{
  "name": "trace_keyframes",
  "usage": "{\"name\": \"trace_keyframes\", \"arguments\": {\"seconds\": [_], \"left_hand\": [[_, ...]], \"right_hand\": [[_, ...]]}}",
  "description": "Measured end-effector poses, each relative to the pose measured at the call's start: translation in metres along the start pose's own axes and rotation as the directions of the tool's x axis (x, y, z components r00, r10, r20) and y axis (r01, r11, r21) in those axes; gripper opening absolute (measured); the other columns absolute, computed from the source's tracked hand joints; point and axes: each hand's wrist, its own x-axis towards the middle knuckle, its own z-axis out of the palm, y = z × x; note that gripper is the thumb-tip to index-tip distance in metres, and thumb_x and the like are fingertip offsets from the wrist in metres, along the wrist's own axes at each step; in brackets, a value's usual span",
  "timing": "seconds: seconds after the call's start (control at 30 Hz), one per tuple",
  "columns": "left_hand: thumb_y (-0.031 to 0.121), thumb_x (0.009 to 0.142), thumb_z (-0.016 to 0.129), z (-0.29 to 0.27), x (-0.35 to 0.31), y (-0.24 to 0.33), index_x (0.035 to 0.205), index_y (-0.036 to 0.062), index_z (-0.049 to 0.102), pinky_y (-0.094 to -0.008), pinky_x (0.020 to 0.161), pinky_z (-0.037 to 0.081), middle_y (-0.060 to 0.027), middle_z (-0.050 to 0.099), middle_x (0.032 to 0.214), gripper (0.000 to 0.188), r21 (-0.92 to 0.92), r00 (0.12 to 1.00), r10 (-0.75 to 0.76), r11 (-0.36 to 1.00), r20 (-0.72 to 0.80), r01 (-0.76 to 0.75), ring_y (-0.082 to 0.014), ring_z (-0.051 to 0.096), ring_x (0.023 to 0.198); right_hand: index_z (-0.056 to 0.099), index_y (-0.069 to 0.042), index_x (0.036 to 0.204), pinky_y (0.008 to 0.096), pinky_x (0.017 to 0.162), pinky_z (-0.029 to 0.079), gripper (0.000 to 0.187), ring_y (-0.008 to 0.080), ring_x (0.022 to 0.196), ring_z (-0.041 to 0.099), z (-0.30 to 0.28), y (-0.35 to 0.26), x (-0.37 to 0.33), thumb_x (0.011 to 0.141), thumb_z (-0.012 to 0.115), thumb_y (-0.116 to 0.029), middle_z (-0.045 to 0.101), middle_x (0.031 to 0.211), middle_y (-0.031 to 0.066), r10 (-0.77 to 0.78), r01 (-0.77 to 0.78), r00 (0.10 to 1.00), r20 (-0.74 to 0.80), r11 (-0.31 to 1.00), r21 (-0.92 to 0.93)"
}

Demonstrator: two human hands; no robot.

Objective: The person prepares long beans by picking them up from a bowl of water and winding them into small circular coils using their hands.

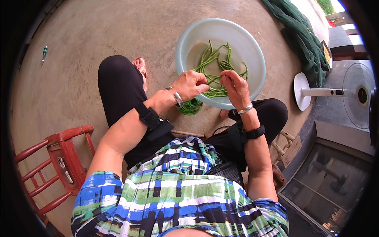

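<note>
Long green beans (207, 59) lie in a loose, curling heap inside a wide pale blue plastic basin (257, 53). Over its near edge, my left hand (188, 84) pinches a long bean (213, 79) between thumb and fingers. My right hand (236, 87) grips the same bean a little to the right, its thumb and forefinger pressed together. Partly under my left wrist sits a small round green container (191, 106); whatever it holds is hard to make out.
A red wooden chair (65, 158) stands at left. On the right are a white fan (321, 92), bundled dark green netting (304, 43) and a glass-fronted cabinet (323, 181). A small green-and-clear object (44, 53) lies on the concrete floor (94, 31) at far left.
</note>
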Motion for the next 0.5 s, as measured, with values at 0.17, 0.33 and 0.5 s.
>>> {"name": "trace_keyframes", "arguments": {"seconds": [0.17, 0.33, 0.5], "left_hand": [[0.016, 0.088, 0.059, -0.012, 0.0, 0.02, 0.084, 0.0026, 0.064, -0.0173, 0.039, 0.035, 0.0009, 0.056, 0.062, 0.015, -0.719, 0.916, -0.206, 0.571, 0.343, 0.397, -0.0042, 0.046, 0.044], [0.019, 0.089, 0.059, -0.006, 0.0, 0.013, 0.096, 0.0027, 0.065, -0.0169, 0.035, 0.029, 0.0008, 0.056, 0.06, 0.018, -0.896, 0.938, -0.214, 0.301, 0.271, 0.328, -0.0036, 0.042, 0.04], [0.018, 0.088, 0.061, 0.004, -0.005, 0.011, 0.096, 0.0025, 0.066, -0.0177, 0.038, 0.031, 0.0003, 0.057, 0.06, 0.018, -0.877, 0.935, -0.278, 0.363, 0.22, 0.315, -0.0033, 0.044, 0.043]], "right_hand": [[0.059, -0.004, 0.093, 0.0253, 0.056, 0.047, 0.008, 0.0123, 0.062, 0.059, 0.008, 0.002, 0.003, 0.086, 0.057, -0.007, 0.061, 0.069, 0.0055, 0.119, -0.112, 0.992, -0.043, 0.984, 0.136], [0.059, -0.003, 0.087, 0.0262, 0.05, 0.044, 0.006, 0.0107, 0.056, 0.055, 0.026, 0.001, -0.002, 0.084, 0.061, -0.006, 0.056, 0.063, 0.006, 0.094, -0.092, 0.995, -0.015, 0.992, 0.081], [0.061, -0.002, 0.091, 0.0338, 0.057, 0.047, 0.013, 0.031, 0.065, 0.058, 0.034, -0.005, -0.008, 0.078, 0.062, -0.001, 0.058, 0.075, 0.0142, -0.086, 0.087, 0.995, 0.045, 0.996, -0.003]]}}
